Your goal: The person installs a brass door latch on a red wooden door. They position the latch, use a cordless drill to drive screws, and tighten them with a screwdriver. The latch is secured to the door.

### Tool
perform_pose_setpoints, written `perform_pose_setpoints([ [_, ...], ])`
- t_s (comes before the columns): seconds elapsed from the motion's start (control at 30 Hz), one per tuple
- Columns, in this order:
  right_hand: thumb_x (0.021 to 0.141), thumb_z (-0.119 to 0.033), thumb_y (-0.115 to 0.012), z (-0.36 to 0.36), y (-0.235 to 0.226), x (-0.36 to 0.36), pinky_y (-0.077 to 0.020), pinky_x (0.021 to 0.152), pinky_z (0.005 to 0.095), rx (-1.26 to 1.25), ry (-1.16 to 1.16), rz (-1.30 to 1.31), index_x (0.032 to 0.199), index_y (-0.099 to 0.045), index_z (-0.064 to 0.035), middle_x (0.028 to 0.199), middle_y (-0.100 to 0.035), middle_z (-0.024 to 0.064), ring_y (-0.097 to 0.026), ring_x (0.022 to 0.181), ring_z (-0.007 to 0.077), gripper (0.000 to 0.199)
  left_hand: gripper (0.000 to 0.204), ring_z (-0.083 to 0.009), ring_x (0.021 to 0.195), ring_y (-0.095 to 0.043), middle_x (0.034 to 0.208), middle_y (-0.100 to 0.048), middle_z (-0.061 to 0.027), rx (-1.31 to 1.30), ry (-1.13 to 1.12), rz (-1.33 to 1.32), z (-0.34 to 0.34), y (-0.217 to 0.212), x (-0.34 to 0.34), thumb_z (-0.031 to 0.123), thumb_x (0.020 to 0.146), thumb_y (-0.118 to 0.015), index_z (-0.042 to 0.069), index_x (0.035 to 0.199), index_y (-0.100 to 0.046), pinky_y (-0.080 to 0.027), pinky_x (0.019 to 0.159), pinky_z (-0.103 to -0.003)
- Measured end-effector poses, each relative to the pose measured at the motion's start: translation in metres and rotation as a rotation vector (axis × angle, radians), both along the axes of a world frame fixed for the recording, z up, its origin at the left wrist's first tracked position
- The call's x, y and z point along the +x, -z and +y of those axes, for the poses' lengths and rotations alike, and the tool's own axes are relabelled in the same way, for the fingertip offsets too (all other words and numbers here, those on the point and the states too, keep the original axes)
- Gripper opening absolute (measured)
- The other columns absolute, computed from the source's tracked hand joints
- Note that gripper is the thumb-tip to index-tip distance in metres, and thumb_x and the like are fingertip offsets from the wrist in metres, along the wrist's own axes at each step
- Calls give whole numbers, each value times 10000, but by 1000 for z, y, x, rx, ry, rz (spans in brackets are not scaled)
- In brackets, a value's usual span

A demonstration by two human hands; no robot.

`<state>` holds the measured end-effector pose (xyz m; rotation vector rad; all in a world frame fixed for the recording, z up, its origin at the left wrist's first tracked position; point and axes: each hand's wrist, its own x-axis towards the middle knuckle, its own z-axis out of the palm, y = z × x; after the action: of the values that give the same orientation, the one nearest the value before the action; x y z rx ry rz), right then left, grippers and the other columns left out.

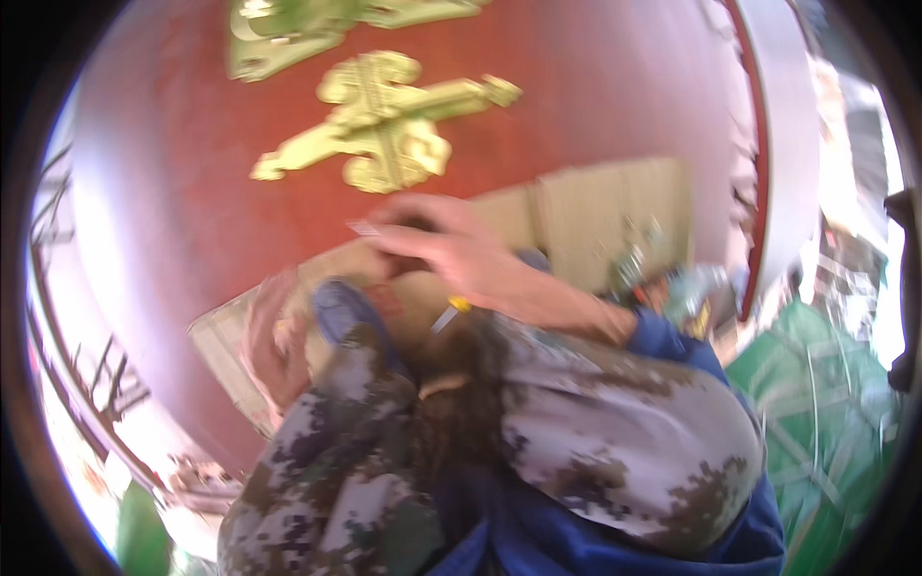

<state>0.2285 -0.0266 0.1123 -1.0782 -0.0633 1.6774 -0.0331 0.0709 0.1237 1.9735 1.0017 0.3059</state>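
My right hand (447, 245) is raised over a cardboard sheet (615, 206), its thumb and fingers brought together in a pinch. A small pale bit shows at the fingertips, too blurred to name. Low on the left, my left hand (274, 350) hangs beside my knee in front of the cardboard; motion smears its fingers. Between my legs is a small tool-like thing with a yellow end (460, 304) and a pale shaft. Just beyond my right hand, a yellow-gold scrollwork ornament (384, 125) lies against a red panel (230, 173).
Another ornament, greenish-gold (288, 38), is at the top. My camouflage-clad legs (615, 432) are bent in front of me, a blue shoe (346, 312) on the cardboard. On the right are a clear bottle (629, 267), assorted clutter (687, 293) and a green sheet-like covering (816, 413).
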Motion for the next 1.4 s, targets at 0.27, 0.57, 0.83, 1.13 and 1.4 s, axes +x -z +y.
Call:
perform_pose_setpoints([
  [0.27, 910, -34, -731, -2, 15, -14, -601, 803, 318, 103, 186, -468, 1021, -692, 60, 958, -757, 125, -732, 845, 180, 150, 403, -173, 1137, -672, 1313, -709, -141, -764, -195, -279, -12, 6, 114, 220, 1112, -545, -59, 1389, -633, -512, 1032, -331],
  [0.57, 1013, -128, -674, -205, -2, 61, -567, 832, 307, -478, 225, -1341, 1081, -721, -30, 1050, -733, 87, -702, 953, 166, 128, 281, -170, 968, -687, 1079, -733, -89, -960, -241, -395, 2, 40, 105, 244, 1069, -647, 0, 1196, -704, -567, 884, -324],
  [0.83, 915, -232, -707, -404, 85, -57, -528, 887, 493, -651, -171, -1371, 1475, -453, 31, 1173, -637, 228, -642, 1024, 412, 669, 286, -185, 918, -706, 1023, -736, -112, -1033, -271, -419, -7, 36, 123, 198, 1075, -630, -45, 1218, -681, -587, 876, -345],
  [1.13, 1001, -210, -627, -271, -48, 52, -463, 736, 358, -601, 20, -1006, 1209, -540, -21, 965, -584, 81, -578, 845, 218, 294, 271, -230, 1008, -736, 1113, -745, -151, -1310, -404, -721, 15, 42, 127, 180, 1086, -607, -46, 1220, -677, -624, 935, -365],
  [1.4, 1063, -195, -578, -169, -106, 92, -429, 632, 273, -405, -3, -777, 1153, -570, -37, 835, -549, -2, -535, 715, 94, 182, 280, -211, 1022, -695, 1084, -708, -103, -1421, -374, -737, 24, 38, 149, 206, 1101, -578, -22, 1250, -647, -586, 961, -373],
])
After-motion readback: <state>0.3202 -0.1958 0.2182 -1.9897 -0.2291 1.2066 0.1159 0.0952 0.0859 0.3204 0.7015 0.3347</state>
